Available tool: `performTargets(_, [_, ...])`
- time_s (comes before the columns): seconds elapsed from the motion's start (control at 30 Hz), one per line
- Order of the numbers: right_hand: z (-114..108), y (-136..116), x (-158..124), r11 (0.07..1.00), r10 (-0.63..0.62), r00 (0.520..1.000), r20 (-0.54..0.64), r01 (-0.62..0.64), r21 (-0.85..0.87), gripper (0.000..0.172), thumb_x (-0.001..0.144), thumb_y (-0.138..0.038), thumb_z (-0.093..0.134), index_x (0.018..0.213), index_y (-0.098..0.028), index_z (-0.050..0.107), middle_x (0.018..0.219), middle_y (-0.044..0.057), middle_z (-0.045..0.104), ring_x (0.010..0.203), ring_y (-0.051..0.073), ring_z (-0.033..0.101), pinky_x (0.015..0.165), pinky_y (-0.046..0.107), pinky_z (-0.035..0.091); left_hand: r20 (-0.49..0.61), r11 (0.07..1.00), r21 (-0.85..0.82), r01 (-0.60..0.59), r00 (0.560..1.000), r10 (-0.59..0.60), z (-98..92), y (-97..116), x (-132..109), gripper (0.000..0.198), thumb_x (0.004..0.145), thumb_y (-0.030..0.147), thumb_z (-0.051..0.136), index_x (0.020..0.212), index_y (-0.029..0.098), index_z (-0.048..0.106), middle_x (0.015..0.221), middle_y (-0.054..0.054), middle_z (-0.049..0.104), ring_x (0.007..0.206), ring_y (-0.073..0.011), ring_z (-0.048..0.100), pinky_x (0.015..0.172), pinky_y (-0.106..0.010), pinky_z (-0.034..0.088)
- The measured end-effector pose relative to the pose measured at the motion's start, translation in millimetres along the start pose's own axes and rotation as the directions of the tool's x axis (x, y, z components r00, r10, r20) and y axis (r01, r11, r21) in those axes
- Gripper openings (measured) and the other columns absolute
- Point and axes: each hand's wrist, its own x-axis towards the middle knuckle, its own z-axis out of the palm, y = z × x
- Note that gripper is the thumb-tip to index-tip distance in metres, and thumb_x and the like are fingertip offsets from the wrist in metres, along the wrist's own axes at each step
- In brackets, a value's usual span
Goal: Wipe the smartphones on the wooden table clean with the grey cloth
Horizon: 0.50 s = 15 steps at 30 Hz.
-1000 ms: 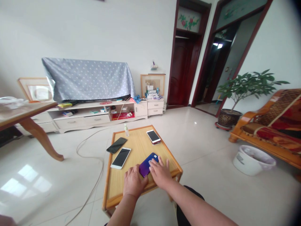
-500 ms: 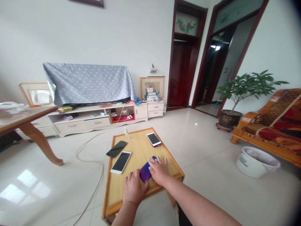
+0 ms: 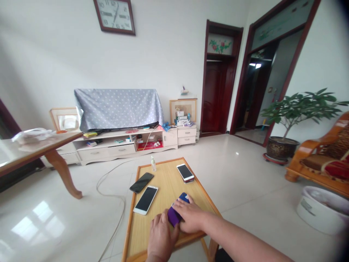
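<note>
1. Head cam: purple-blue phone (image 3: 173,217) lies on small wooden table (image 3: 167,182), nr its near edge, glossy side up; purple end twd person, blue end pointing away & a bit R.
2. L hand (image 3: 163,234) at phone's near-L corner: thumb along near end, fingers by L side, corner pinched btwn them.
3. R hand (image 3: 191,217) palm-down across phone's R side & middle, fingers stretched over the back; covers much of it. Can't tell if those fingers pinch anything underneath.
4. White phone (image 3: 145,200) on table's L side, dark screen up, lying at a slant, well apart from both hands.
5. Black phone (image 3: 141,182) just beyond it, also slanted, one end at table's L rim.
6. Far R part of tabletop: white-framed phone (image 3: 185,172), screen up, on top of dark-red-edged item (image 3: 190,180), mostly hidden.
7. Small clear bottle w/ greenish top (image 3: 153,163) upright nr far L corner.
8. Floor: pale cable (image 3: 124,207) curving L of table; white bucket (image 3: 312,214) off R; potted plant (image 3: 286,123) behind it.
9. Bkgd: low white cabinet (image 3: 95,154), dotted blue-grey cloth (image 3: 120,109) draped above; wall clock (image 3: 115,15) up top.
</note>
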Motion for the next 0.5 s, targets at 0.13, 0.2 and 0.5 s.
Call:
performTargets(0.13, [3.7,0.6,-0.5,0.999,-0.038,0.999,0.02,0.037,0.015,0.076,0.089,-0.049,0.053,0.156,-0.024,0.029,0.159,0.013,0.035,0.147,0.034,0.028,0.12,0.058,0.006,-0.019,1.0,-0.003,-0.002,1.0,0.001,6.6,-5.5,-1.3,0.048,0.091,0.039,0.052,0.132,0.015,0.052,0.117,-0.013,0.066,0.109,-0.0266,0.058,0.099,-0.037,0.037])
performTargets(0.2, [7.7,3.9,-0.2,0.999,-0.034,0.999,0.037,0.033,0.03,0.076,0.091,-0.054,0.05,0.157,-0.023,0.028,0.16,0.014,0.031,0.148,0.034,0.026,0.12,0.058,0.008,-0.03,1.0,-0.005,-0.002,1.0,0.002,9.8,-8.7,-1.0,0.045,0.094,0.037,0.047,0.132,0.015,0.051,0.118,-0.013,0.066,0.109,-0.0256,0.058,0.098,-0.037,0.038])
performTargets(0.5, [16.8,13.6,3.3,0.995,-0.035,0.999,0.003,0.034,0.095,0.074,0.089,-0.052,0.057,0.155,-0.028,0.034,0.16,0.009,0.034,0.147,0.032,0.029,0.121,0.053,0.016,0.058,0.997,-0.056,0.044,0.998,-0.041,-6.3,-4.0,-0.1,0.039,0.087,0.034,0.052,0.122,0.022,0.06,0.119,-0.009,0.066,0.114,-0.0243,0.055,0.098,-0.036,0.034])
